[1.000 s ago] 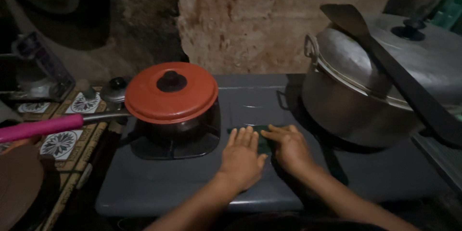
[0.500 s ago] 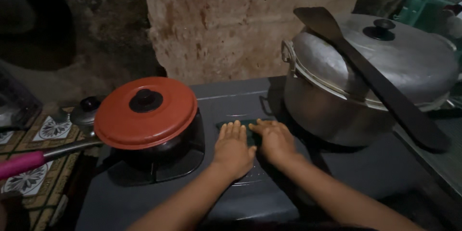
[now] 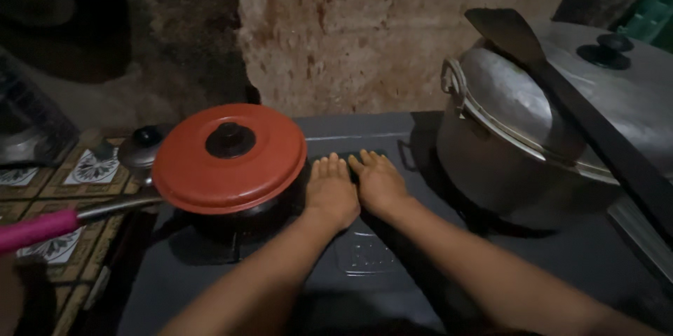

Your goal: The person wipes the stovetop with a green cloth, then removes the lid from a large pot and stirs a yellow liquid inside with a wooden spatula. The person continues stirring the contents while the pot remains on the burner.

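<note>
My left hand and my right hand lie flat, palms down and side by side, on the middle strip of a grey two-burner stove. Neither hand holds anything. Just left of my left hand stands a dark pot with a red lid and a black knob, on the left burner. To the right of my right hand a big aluminium pot with its lid sits on the right burner. A long dark wooden paddle rests across that lid.
A pink-handled utensil reaches in from the left over a tiled counter. A small metal lid lies behind the red-lidded pot. A rough stone wall stands behind the stove.
The view has shifted so the stove appears lower and nearer. Both hands stay flat together on the stove's middle, slightly further back than before.
</note>
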